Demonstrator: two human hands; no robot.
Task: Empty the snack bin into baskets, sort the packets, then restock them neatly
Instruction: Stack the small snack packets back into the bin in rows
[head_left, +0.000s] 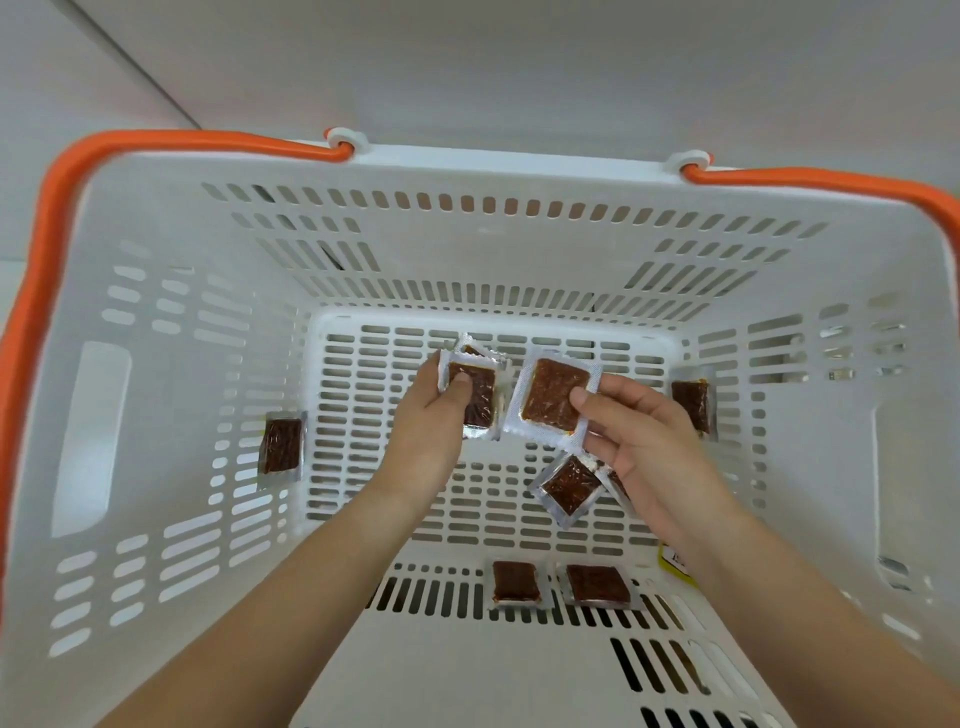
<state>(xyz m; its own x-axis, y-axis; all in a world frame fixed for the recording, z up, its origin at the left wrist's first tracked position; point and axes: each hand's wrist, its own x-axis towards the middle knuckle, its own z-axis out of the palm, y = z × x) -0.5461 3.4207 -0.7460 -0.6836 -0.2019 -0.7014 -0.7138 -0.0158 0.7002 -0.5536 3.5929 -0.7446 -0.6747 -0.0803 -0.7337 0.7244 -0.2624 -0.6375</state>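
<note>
I look down into a white slotted basket (171, 322) with orange handles (47, 218). My left hand (431, 415) grips a small stack of clear packets with brown snack squares (475, 395). My right hand (639, 441) pinches one such packet (550, 400) between thumb and fingers, right beside the stack. Loose packets lie on the basket floor: one at the left wall (280, 447), one at the right wall (693, 405), one under my right hand (569, 486), and two at the near edge (514, 582) (597, 584).
The basket stands on a pale grey surface (519, 78). A yellow label (675, 564) shows at the basket's near right, partly behind my right forearm. Bare slotted floor (374, 467) lies between the packets.
</note>
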